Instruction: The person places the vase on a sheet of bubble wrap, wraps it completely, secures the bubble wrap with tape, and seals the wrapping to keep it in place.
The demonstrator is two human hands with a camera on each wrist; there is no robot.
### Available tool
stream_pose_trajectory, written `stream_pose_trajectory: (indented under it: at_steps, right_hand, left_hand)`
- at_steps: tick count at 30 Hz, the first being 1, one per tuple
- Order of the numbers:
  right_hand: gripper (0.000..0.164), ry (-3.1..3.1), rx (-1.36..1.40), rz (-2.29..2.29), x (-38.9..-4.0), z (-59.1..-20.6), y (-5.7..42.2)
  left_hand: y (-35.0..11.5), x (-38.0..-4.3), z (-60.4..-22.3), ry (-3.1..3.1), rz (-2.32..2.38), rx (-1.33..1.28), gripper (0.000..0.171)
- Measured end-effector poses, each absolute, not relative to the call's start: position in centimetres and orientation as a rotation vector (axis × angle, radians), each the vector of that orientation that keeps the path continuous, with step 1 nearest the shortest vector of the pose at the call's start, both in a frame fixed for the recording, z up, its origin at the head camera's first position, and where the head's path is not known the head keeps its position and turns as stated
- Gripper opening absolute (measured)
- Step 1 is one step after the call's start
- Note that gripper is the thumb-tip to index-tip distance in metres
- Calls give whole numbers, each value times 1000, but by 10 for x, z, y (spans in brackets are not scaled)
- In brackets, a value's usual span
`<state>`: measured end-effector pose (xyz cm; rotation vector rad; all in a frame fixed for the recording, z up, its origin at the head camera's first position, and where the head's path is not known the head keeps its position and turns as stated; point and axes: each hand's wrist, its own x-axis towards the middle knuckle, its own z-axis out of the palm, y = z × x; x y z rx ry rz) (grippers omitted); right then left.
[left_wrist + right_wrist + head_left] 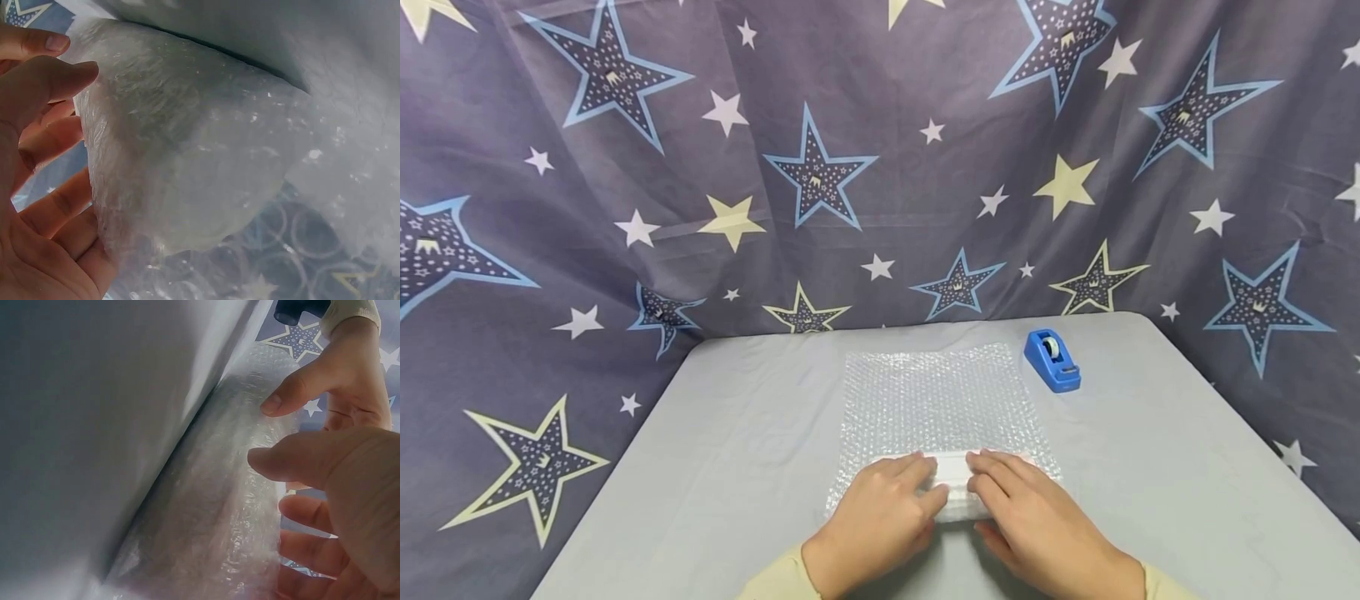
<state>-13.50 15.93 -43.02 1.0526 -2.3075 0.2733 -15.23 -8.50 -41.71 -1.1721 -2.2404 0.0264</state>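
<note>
A sheet of clear bubble wrap (936,400) lies flat on the table. At its near end a white bundle (953,492) is rolled in the wrap, and the thing inside is blurred by the plastic. My left hand (880,512) grips the bundle's left part, fingers over the top and far side, thumb toward me. On the right part my right hand (1037,517) holds it the same way. Up close, the bubble-wrap roll (187,131) runs along the left fingers (59,206). The right wrist view has the right thumb (281,462) on the near face of the roll (206,494).
A blue tape dispenser (1052,362) with a roll of tape stands right of the sheet's far corner. Light grey cloth covers the table (730,467). Behind it and at both sides hangs a dark curtain (865,75) printed with stars.
</note>
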Motion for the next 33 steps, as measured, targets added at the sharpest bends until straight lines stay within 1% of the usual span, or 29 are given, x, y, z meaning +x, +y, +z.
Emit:
stream_pose_trajectory:
  at_steps: [8, 16, 33]
  right_hand:
    - [55, -2338, 1031, 245, -137, -431, 159]
    - [53, -2262, 1061, 282, -142, -432, 156]
    - [54, -2336, 1007, 252, -147, -431, 153]
  left_hand:
    - [-84, -155, -417, -2242, 23, -1158, 33]
    - [-84, -156, -417, -2266, 14, -1155, 33]
    - [-81, -158, -420, -2273, -9, -1129, 32]
